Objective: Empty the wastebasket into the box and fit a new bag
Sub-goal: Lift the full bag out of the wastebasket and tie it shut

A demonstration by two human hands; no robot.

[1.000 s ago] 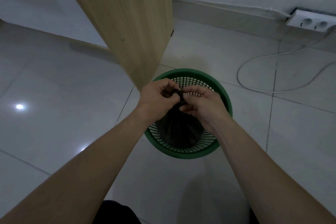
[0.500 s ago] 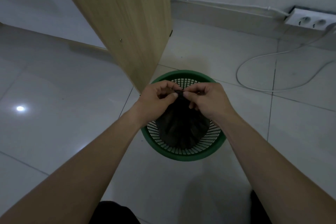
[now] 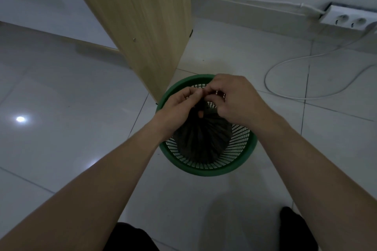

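Both hands, left hand (image 3: 179, 108) and right hand (image 3: 234, 98), pinch the gathered neck of the black bag (image 3: 202, 138) over the green wastebasket (image 3: 240, 161); bag body sits inside it, beside the wooden panel (image 3: 142, 16).

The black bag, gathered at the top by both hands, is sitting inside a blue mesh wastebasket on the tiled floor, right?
Not quite: the head view shows the wastebasket is green, not blue. The rest holds: left hand and right hand pinch the black bag gathered at its top.
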